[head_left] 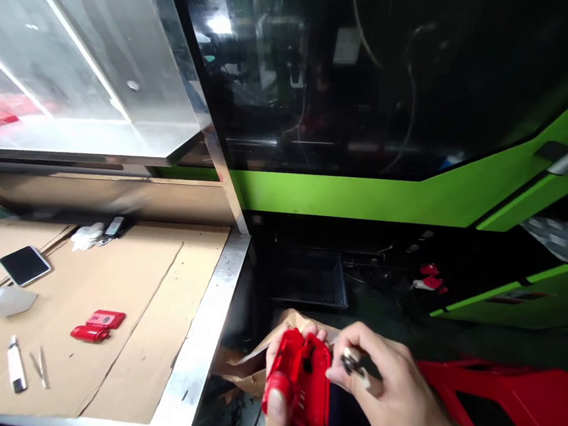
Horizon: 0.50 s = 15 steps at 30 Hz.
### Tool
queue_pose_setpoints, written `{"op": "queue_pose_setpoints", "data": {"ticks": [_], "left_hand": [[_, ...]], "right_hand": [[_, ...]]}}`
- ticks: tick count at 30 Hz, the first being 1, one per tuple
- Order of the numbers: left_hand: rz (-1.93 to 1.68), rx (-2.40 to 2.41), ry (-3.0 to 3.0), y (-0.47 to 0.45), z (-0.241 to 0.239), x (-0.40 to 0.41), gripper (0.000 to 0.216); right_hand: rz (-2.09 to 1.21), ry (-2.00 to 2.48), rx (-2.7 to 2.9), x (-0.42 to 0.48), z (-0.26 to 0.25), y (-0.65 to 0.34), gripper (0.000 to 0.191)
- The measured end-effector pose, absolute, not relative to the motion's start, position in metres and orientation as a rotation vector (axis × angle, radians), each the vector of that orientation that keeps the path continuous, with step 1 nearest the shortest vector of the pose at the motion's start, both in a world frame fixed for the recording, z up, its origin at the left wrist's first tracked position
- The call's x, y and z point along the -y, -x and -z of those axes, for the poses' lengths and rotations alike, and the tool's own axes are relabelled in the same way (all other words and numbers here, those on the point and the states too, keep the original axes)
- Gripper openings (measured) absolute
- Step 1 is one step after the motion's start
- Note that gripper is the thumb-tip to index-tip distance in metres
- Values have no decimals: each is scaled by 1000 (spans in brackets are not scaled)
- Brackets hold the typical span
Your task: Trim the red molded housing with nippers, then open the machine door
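Observation:
My left hand (279, 408) grips a red plastic housing (301, 387) from below, thumb on its near rounded end, at the bottom centre of the head view. My right hand (388, 388) pinches a small dark metallic tool (350, 363) against the housing's right edge. Both hands hang off the table's right side, over a torn cardboard piece (251, 362).
A steel-edged table (203, 338) covered in cardboard holds a red moulded part (98, 326), a phone (25, 264), a white knife (17, 365), tweezers (40, 367) and a white rag (87, 235). A green machine (365, 197) with a dark window stands behind. Red plastic crate (520, 406) at right.

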State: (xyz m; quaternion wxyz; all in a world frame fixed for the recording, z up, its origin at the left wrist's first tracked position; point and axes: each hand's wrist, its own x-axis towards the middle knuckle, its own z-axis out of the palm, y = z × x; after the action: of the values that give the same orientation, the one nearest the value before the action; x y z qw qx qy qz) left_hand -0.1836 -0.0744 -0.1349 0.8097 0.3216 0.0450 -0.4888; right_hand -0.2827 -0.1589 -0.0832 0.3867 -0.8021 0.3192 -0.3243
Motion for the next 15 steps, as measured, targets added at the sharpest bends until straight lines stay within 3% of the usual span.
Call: {"op": "queue_pose_setpoints", "data": {"ticks": [2,6,10,12,15], "left_hand": [[1140,-131,-598,173,136,73,58],[1299,-62,-436,152,132,69,73],[1328,-96,-460,144,123,68,82],[1341,-110,-488,143,119,69,86],[1347,-105,-461,142,118,71,87]], "right_hand": [[863,2002,-775,155,74,290,15],[1180,1963,-754,155,55,302,15],[1426,2155,-769,197,72,301,23],[1360,2473,-908,234,98,297,16],[1011,2680,-965,281,131,291,3]]}}
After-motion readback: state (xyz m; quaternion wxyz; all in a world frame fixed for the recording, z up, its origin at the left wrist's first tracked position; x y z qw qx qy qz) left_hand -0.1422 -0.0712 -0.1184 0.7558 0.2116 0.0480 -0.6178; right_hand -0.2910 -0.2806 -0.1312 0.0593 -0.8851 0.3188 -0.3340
